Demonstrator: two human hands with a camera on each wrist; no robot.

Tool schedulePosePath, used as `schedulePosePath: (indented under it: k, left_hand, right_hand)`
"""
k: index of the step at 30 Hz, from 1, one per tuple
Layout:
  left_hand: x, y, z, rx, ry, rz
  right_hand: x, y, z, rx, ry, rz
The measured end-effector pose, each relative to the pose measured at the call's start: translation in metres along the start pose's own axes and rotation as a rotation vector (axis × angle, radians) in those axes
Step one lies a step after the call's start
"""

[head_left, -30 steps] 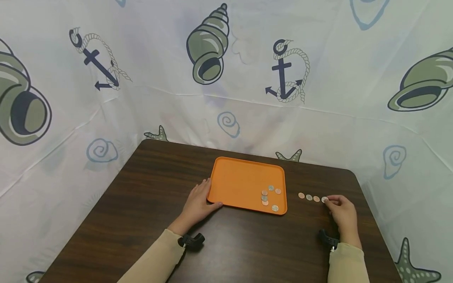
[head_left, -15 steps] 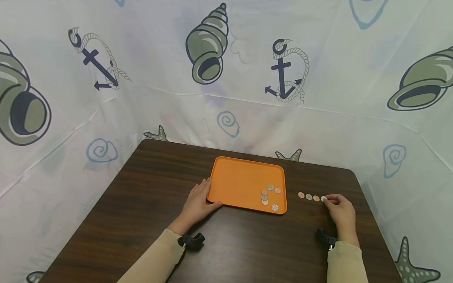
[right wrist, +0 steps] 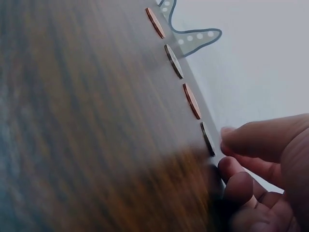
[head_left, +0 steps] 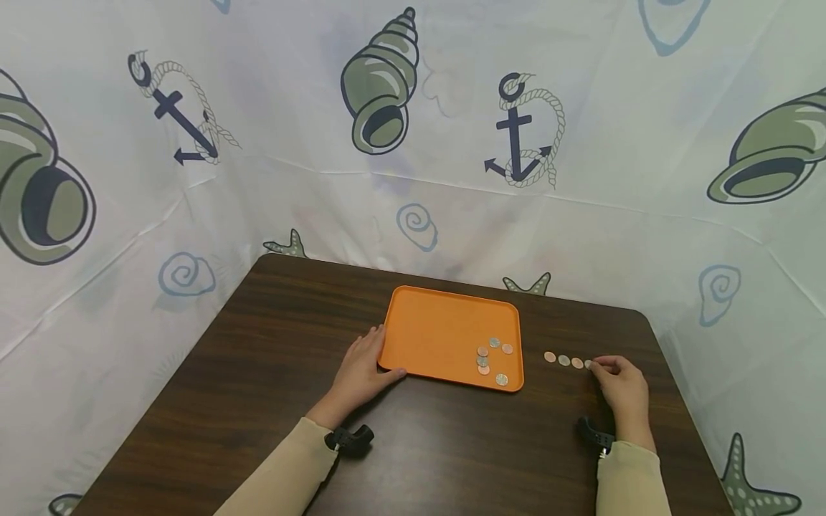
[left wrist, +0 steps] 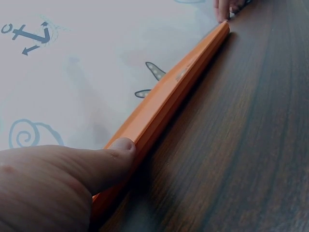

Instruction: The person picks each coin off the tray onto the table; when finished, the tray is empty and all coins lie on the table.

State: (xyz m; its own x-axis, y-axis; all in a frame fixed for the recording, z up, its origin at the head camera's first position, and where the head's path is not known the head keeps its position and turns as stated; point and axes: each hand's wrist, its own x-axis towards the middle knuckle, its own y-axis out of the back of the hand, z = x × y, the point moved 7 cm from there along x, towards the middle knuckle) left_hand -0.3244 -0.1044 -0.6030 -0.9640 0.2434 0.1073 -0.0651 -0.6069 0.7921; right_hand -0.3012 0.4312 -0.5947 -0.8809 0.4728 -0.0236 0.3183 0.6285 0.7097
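My left hand (head_left: 363,368) rests against the near left corner of the orange tray (head_left: 439,322), its thumb (left wrist: 113,157) over the front rim and its fingers along the left side. On the dark table to the tray's right lies a row of coins, copper and silver in turn. My right hand (head_left: 624,390) is at the row's right end, fingers loosely bent. Its fingertips partly cover the last silver coin (head_left: 588,364) in the head view. In the right wrist view that silver coin (right wrist: 207,139) lies flat, with a small gap between it and the fingertips.
Several copper and silver coins (head_left: 482,361) lie in the tray's right part, some close together. The dark wood table (head_left: 452,451) ends at the back against a white curtain (head_left: 452,179) printed with shells and anchors. Each wrist wears a black camera band (head_left: 351,439).
My right hand has shifted slightly left along with the last silver coin, bringing it nearer the row. The left hand and the tray have stayed in place.
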Motion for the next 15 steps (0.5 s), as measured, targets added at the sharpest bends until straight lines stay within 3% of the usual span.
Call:
schedulePosePath:
  k: [4,9,12,15]
  left_hand:
    - [-0.001,0.002,-0.001,0.004,0.006,-0.002]
    - [0.0,0.002,-0.001,0.006,0.007,0.004]
    - [0.001,0.0,-0.002,0.009,0.007,-0.003]
    - [0.0,0.0,-0.002,0.007,0.01,-0.006]
  right_hand:
    - [0.002,-0.001,0.001,0.053,-0.017,0.016]
    - [0.0,0.004,-0.008,0.149,-0.01,0.108]
    - [-0.008,0.01,-0.031,0.16,0.031,0.123]
    - [-0.019,0.01,-0.066,0.126,0.117,0.06]
